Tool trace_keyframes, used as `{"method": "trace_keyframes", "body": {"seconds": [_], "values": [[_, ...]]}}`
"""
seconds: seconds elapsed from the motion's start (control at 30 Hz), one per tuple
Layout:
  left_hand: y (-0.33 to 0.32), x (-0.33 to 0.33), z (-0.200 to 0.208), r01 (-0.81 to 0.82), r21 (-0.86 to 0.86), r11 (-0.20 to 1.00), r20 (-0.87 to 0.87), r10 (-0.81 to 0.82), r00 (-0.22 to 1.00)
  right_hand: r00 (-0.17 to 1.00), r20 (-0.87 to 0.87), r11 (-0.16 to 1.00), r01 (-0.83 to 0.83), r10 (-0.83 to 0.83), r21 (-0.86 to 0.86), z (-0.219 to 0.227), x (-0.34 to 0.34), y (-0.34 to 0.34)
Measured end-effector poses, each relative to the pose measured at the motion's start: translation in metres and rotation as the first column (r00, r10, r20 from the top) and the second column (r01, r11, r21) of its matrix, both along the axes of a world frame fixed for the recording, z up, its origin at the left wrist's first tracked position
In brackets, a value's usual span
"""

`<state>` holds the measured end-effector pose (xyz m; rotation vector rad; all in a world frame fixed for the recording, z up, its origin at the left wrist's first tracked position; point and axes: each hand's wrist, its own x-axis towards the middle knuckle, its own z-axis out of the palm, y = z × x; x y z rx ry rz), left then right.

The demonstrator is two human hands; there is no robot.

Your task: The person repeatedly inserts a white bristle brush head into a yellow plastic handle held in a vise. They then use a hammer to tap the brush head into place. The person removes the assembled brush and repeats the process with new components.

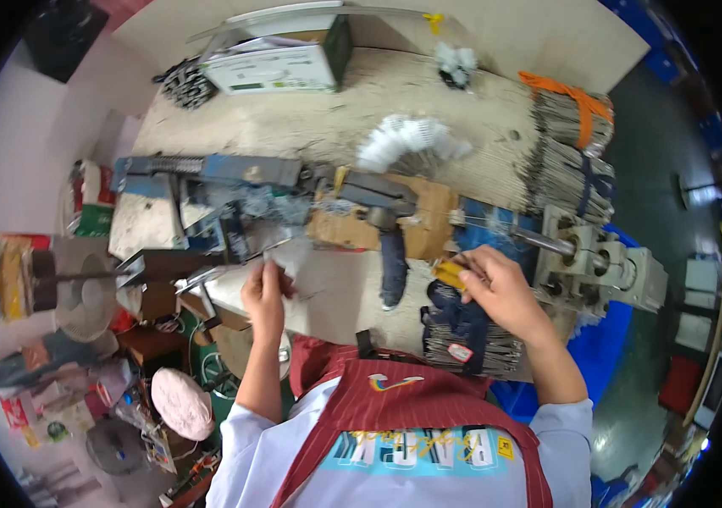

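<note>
My left hand [266, 288] is over the near left of the workbench, its thumb and fingers pinched together. What it pinches is too small and blurred to make out; a thin rod-like edge [274, 247] shows just above it. My right hand [496, 286] closes around a small yellow-handled tool [448, 272], whose working end is hidden. Below the right hand lies a bundle of thin grey rods [473, 345] wrapped in dark blue cloth. Between the hands a dark blue wrapped handle [393, 267] hangs from the grey bench device [378, 193], over brown cardboard [435, 224].
A grey machine head with a shaft [598, 262] stands at the right edge. A long blue metal rail [208, 173] runs left. Further back are a white strip bundle [412, 142], a carton [280, 66] and tied rod bundles [572, 178]. A pink round stool [182, 404] stands lower left.
</note>
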<state>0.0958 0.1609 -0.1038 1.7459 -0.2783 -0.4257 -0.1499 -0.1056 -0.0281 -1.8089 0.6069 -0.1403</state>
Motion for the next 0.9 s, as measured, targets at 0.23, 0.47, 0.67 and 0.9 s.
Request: {"method": "trace_keyframes", "body": {"seconds": [0.23, 0.47, 0.67, 0.9], "values": [[-0.094, -0.087, 0.095, 0.767, -0.231, 0.598, -0.388, -0.780, 0.491, 0.958, 0.082, 0.955, 0.263, -0.276, 0.139, 0.047, -0.031, -0.002], [-0.192, -0.110, 0.081, 0.372, -0.406, 0.835, -0.634, -0.551, 0.543, 0.926, 0.313, 0.838, 0.337, -0.212, -0.430, 0.053, -0.015, -0.017], [-0.179, -0.117, 0.060, 0.254, -0.391, 0.885, -0.448, -0.423, 0.788, 0.986, 0.055, 0.307, 0.003, 0.160, -0.952, 0.043, 0.003, -0.017], [-0.179, -0.119, 0.069, 0.232, -0.440, 0.868, -0.497, -0.450, 0.742, 0.981, -0.090, 0.611, -0.178, 0.172, -0.771, 0.069, 0.015, -0.044]]}}
